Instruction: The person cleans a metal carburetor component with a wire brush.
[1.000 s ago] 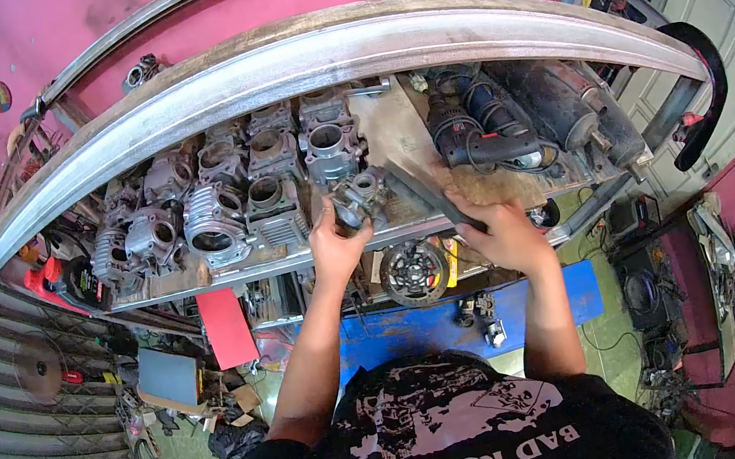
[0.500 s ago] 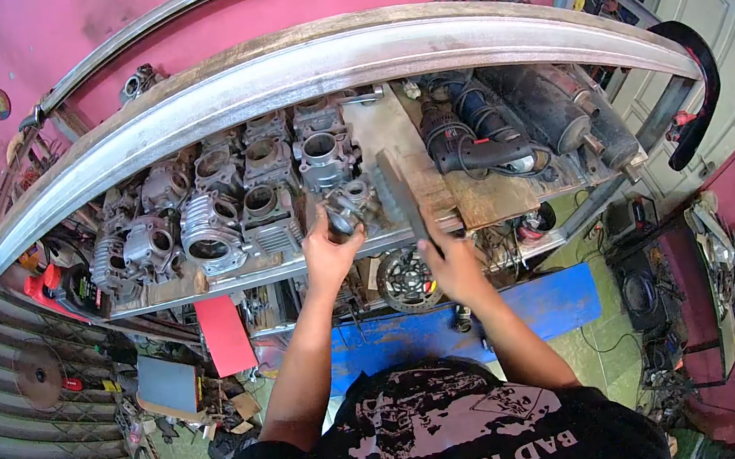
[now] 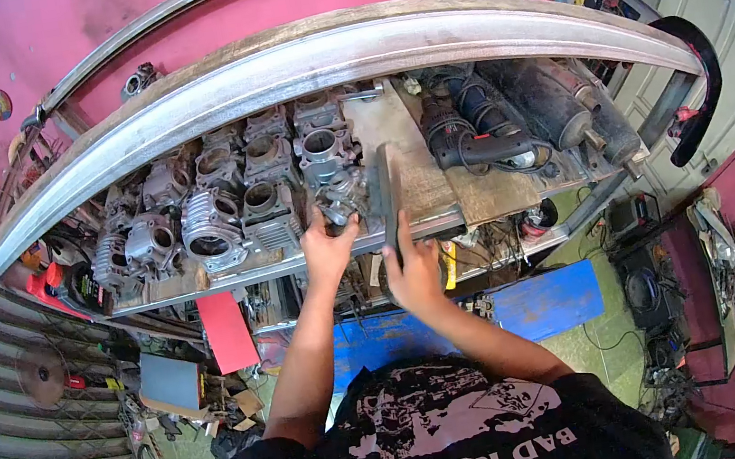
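Note:
Near the front edge of the workbench, my left hand has its thumb and fingers around the lower side of a small metal engine part. Just right of that part, my right hand grips the lower end of a long dark flat bar, which stands out away from me over the bench. A narrow gap lies between bar and part. Several metal cylinder blocks, among them one with a round bore, sit directly behind and to the left of my left hand.
A power drill and dark exhaust canisters lie on the bench's right side. A pale metal rail curves across above the bench. Below are a blue board and a red panel.
My right hand has moved left and slightly toward me, bringing the bar closer to the engine part. The part has turned in my left hand.

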Demonstrator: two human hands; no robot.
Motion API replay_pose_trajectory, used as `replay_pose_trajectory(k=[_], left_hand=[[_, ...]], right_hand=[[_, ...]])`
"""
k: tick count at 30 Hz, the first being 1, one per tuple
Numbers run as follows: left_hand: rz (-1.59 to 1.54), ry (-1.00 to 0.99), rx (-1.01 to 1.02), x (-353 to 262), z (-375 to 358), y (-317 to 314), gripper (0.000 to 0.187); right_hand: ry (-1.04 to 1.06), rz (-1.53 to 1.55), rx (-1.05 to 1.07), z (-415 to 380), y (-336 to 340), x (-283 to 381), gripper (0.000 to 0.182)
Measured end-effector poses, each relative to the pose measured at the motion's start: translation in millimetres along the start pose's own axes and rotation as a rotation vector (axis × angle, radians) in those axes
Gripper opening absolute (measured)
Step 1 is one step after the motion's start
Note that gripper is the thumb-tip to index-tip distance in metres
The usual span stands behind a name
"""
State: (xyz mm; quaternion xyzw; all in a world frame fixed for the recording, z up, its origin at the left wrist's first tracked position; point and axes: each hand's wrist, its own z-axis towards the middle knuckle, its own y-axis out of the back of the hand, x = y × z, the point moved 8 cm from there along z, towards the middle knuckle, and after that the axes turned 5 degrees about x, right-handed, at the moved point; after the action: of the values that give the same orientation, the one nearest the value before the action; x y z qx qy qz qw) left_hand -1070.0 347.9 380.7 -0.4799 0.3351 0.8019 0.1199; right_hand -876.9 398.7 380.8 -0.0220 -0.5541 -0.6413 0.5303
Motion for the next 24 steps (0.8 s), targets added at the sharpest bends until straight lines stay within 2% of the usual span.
replay_pose_trajectory(k=[1, 3, 5, 6, 7, 8, 9, 11, 12, 15, 16, 18, 21, 23, 24], left_hand=[[0.0, 0.027, -0.016, 10.3, 2.8, -1.7, 0.058], [0.0, 0.056, -0.03, 17.5, 4.3, -2.2, 0.054], [-0.046, 0.019, -0.062, 14.1, 4.2, -1.4, 0.05], [-0.046, 0.018, -0.062, 10.7, 3.4, -2.3, 0.05], [-0.044, 0.101, -0.038, 11.4, 2.0, -5.7, 0.047], [-0.043, 0.183, -0.015, 11.5, 0.0, -9.9, 0.045], [-0.045, 0.179, -0.015, 7.4, -1.1, -13.4, 0.045], [-0.333, 0.322, 0.003, 12.4, -8.4, -27.1, 0.043], [-0.369, 0.24, -0.016, -0.7, -11.0, -28.6, 0.042], [-0.446, 0.317, -0.051, 7.3, -10.5, -26.2, 0.042], [-0.429, 0.416, -0.026, 21.6, -9.7, -25.9, 0.045], [-0.524, 0.467, 0.024, 30.8, -11.3, -28.6, 0.044], [-0.629, 0.533, 0.09, 31.3, -13.3, -32.5, 0.043], [-0.666, 0.557, 0.088, 36.5, -11.9, -31.9, 0.054], [-0.667, 0.562, 0.091, 36.8, -11.5, -31.6, 0.054]], right_hand=[[-0.001, 0.003, -0.002, -18.9, -4.1, -0.3, 0.073], [0.177, -0.002, 0.002, -50.5, -10.8, 13.9, 0.075], [0.201, -0.006, -0.026, -53.8, -11.1, 12.4, 0.076], [0.153, -0.034, -0.013, -44.6, -6.7, 11.4, 0.076], [0.105, -0.063, 0.0, -33.7, -2.6, 10.8, 0.076], [0.106, -0.064, -0.002, -21.2, 0.8, 14.0, 0.076], [0.12, -0.092, -0.056, -6.7, 7.7, 18.7, 0.076], [0.132, -0.122, -0.114, 15.8, 20.1, 24.7, 0.076], [0.114, -0.133, -0.093, 24.6, 23.3, 25.2, 0.076], [0.11, -0.176, -0.044, 24.2, 27.9, 25.7, 0.077], [0.2, -0.214, -0.025, 13.3, 23.4, 30.0, 0.077], [0.338, -0.252, -0.043, -14.4, 16.6, 36.1, 0.079], [0.258, -0.237, 0.043, -32.8, 12.7, 32.7, 0.078], [0.241, -0.234, 0.031, -14.0, 15.4, 32.2, 0.078], [0.236, -0.231, -0.024, 0.7, 18.9, 33.2, 0.079]])
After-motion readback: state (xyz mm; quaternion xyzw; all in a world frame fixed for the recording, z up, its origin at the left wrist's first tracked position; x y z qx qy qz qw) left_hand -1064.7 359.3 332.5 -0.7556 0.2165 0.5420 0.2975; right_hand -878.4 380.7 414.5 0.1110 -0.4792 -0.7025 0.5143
